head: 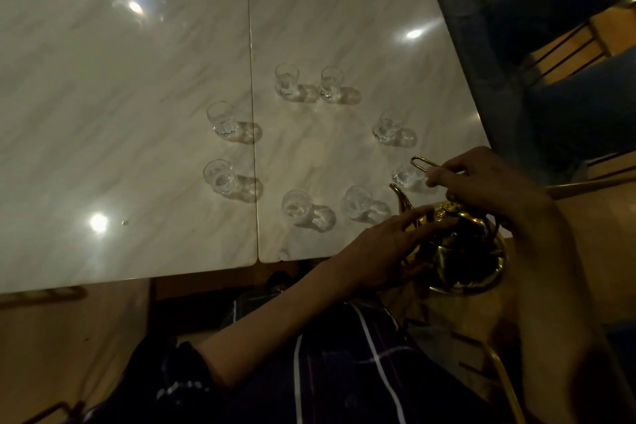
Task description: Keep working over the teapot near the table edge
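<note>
A shiny gold teapot (pixel 457 251) with a curved spout is at the near right corner of the marble table (pixel 137 79). My right hand (pixel 488 182) grips its thin wire handle (pixel 421 162) from above. My left hand (pixel 385 248) lies with straight fingers against the pot's lid and left side. Several small clear glasses stand in a ring on the table; the nearest ones (pixel 356 203) (pixel 406 175) are just beyond the spout, another (pixel 296 206) is further left.
More glasses (pixel 287 79) (pixel 220 117) stand at the far and left sides of the ring. A seam (pixel 253 113) splits the tabletop. Blue upholstered chairs (pixel 550 27) line the right side. My checked clothing (pixel 327 354) is below the table edge.
</note>
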Tool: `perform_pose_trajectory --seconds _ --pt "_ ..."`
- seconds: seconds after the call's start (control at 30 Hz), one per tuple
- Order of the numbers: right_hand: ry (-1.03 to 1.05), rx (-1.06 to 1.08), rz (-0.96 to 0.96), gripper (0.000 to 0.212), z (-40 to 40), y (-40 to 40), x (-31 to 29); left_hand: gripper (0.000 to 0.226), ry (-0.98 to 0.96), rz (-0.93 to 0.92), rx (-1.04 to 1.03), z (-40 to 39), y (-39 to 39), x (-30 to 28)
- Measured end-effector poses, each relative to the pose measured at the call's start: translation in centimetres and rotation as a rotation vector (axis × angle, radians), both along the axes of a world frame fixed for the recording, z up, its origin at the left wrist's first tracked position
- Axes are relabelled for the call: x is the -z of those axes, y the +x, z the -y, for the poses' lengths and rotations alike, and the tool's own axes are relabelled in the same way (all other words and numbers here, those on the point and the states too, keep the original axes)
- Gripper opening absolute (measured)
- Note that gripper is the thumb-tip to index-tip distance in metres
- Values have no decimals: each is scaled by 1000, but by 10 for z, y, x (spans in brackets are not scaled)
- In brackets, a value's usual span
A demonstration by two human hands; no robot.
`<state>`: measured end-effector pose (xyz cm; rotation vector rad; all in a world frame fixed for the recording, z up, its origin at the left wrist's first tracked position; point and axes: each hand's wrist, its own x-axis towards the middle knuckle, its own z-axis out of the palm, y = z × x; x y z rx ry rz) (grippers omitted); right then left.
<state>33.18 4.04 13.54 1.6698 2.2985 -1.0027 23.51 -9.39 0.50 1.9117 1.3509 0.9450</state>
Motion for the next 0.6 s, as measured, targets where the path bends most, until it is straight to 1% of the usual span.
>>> perform_pose_trajectory --seconds 0.4,0.6 --pt "2 8 19 26 -10 -1 3 70 6 0 -1 -7 -2 1" --pt "18 -4 20 29 -13 0 2 71 8 -1 -2 -12 -1 1"
